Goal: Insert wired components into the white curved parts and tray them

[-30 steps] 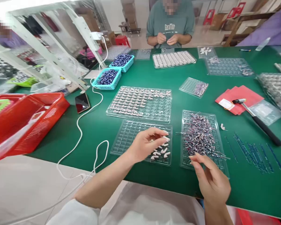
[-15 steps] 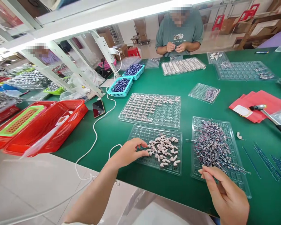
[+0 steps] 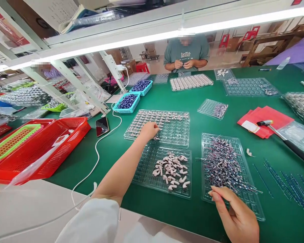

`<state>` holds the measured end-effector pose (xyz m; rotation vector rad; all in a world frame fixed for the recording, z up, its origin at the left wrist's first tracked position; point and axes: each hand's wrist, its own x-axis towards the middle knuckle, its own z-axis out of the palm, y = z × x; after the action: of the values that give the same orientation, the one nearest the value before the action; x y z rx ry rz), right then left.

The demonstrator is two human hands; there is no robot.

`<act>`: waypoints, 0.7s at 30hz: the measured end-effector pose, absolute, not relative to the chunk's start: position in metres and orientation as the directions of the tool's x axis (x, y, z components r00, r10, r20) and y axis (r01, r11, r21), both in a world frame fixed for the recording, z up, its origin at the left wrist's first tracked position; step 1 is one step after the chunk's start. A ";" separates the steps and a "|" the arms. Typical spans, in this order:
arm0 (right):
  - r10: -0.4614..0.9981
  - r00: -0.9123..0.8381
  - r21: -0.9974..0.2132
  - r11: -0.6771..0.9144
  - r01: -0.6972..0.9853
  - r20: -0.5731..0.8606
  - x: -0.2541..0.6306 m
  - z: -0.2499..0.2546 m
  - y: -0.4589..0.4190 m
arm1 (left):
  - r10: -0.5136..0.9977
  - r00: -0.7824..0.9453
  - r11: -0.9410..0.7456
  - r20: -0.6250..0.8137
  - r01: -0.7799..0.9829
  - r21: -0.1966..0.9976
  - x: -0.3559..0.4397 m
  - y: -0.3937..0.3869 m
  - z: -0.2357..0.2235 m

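Note:
My left hand (image 3: 149, 131) is over the clear tray with rows of small pale parts (image 3: 177, 130), at the edge of its filled rows. Its thumb and fingers are pinched together; what is between them I cannot make out. Nearer to me, a second clear tray (image 3: 144, 168) bears a loose heap of white earbud shells (image 3: 171, 167). My right hand (image 3: 236, 211) is at the near edge of a third tray (image 3: 255, 206), which carries a tangle of thin wired parts (image 3: 223, 160). Thumb and forefinger are closed there, on something too small to name.
Right of the trays lie a single shell (image 3: 249, 153), thin blue strips (image 3: 291, 185), red bags (image 3: 266, 118) and a hammer (image 3: 291, 143). A phone (image 3: 102, 126), white cable (image 3: 98, 148) and red baskets (image 3: 66, 145) are to the left. Across the table sits a co-worker (image 3: 186, 54).
My left hand has moved up and away from the heaped shells to the tray of rows, its fingers closing. My right hand keeps its pinch by the wired parts. The view has tilted up.

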<state>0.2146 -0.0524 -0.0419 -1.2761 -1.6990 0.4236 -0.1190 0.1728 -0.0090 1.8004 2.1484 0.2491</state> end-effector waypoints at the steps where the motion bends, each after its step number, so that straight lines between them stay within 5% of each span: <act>1: 0.879 -0.031 -0.718 0.408 0.563 0.476 0.215 -0.043 -0.052 | 0.976 -0.155 0.198 -0.156 0.928 0.315 -0.118 0.178 -0.012; 9: 0.851 -0.040 -0.716 0.464 0.522 0.523 0.212 -0.047 -0.052 | 0.976 -0.181 0.207 -0.122 0.946 0.249 -0.111 0.177 -0.007; 13: 0.849 0.232 -0.844 0.365 0.393 0.474 0.208 -0.049 -0.056 | 0.983 -0.182 0.174 0.001 0.938 0.301 -0.093 0.155 0.009; 17: 0.798 0.398 -0.884 0.341 0.321 0.453 0.221 -0.043 -0.060 | 0.998 -0.019 -0.010 0.052 0.865 0.502 -0.065 0.104 0.021; 21: 0.865 0.235 -0.812 0.278 0.513 0.444 0.250 -0.027 -0.062 | 0.964 0.265 -0.168 -0.009 0.636 0.753 -0.035 0.043 0.027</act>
<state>0.2500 -0.0621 -0.0268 -1.3781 -1.4218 0.3934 -0.0347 0.0432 0.0270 1.8892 1.4465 0.6469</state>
